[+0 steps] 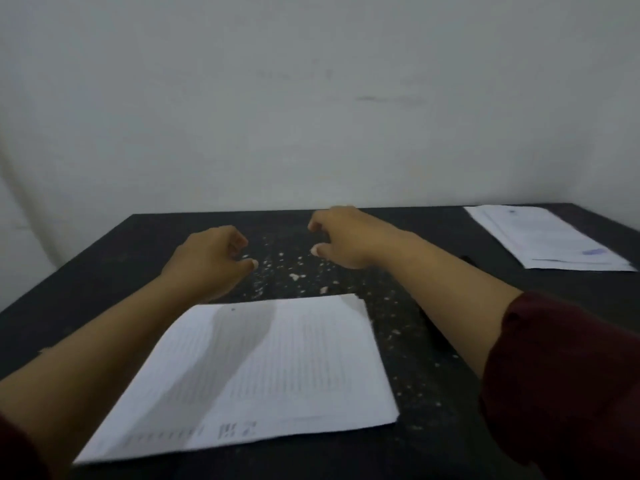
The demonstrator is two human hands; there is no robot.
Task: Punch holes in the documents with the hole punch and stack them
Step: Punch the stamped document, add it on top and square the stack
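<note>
A printed white document [263, 372] lies flat on the black table [104, 265] right in front of me, with a small punched hole near its far left corner. A second stack of white papers [547, 237] rests at the table's far right. My left hand [211, 261] hovers beyond the document's far edge, fingers curled loosely and holding nothing. My right hand [343, 237] hangs a little farther back, fingers also curled and empty. The hole punch is not clearly visible; a dark object [467, 259] peeks out behind my right forearm.
Small white paper scraps [294, 275] are scattered over the table between and beyond my hands and along the document's right side. A pale wall [311, 98] rises just behind the table's far edge.
</note>
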